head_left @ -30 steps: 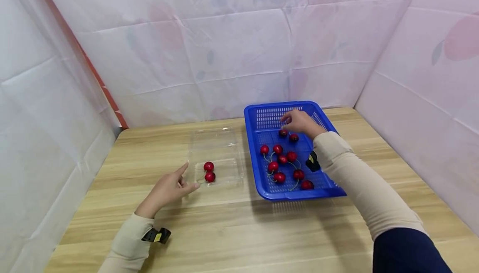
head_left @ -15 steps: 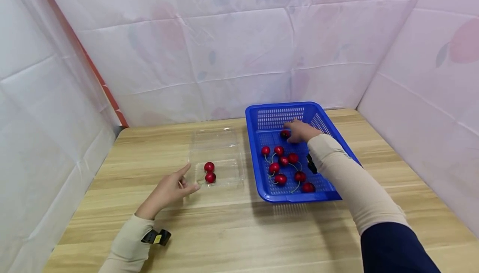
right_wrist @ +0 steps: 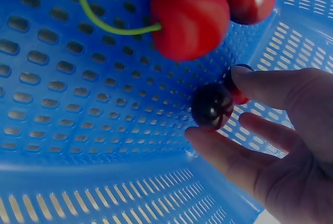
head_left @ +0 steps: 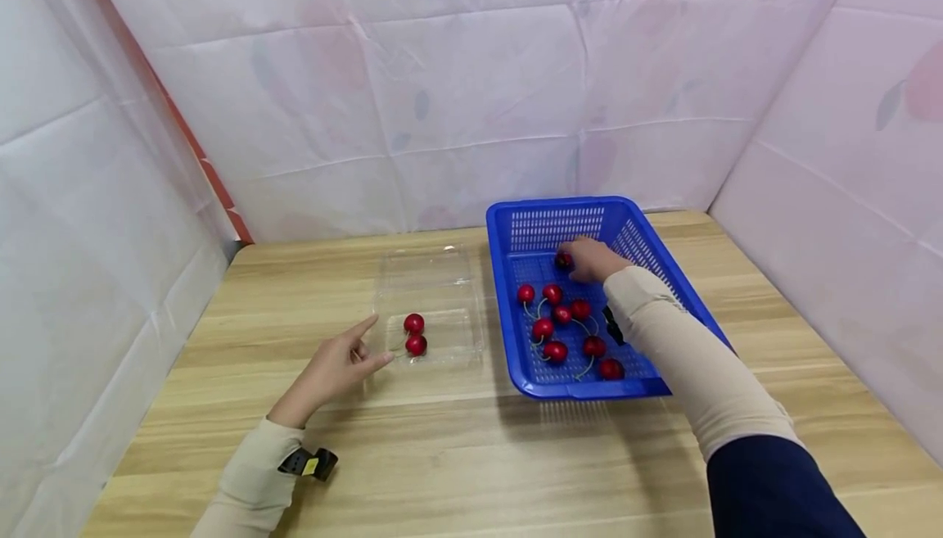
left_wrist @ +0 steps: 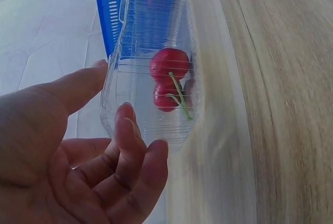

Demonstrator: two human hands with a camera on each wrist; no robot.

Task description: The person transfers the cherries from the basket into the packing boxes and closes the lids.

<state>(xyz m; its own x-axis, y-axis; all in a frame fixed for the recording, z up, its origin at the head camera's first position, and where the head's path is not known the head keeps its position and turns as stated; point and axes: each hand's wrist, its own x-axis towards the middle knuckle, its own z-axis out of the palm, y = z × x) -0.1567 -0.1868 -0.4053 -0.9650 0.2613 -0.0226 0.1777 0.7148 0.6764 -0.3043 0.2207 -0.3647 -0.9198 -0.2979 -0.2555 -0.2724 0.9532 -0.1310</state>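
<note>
Right wrist: dark cherry [right_wrist: 212, 106] btwn grip [right_wrist: 299, 169] tips

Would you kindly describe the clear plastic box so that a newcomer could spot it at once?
On the wooden table, find the blue basket. Just left of it in the head view, beside the person's left hand, lies the clear plastic box. Unlike the basket, it is see-through and holds just two cherries.

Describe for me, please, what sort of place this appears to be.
Probably a makeshift tabletop booth: creased, printed sheets enclose a wood-grain table on three visible sides, and a blue basket of cherries stands there beside a clear plastic box.
</note>
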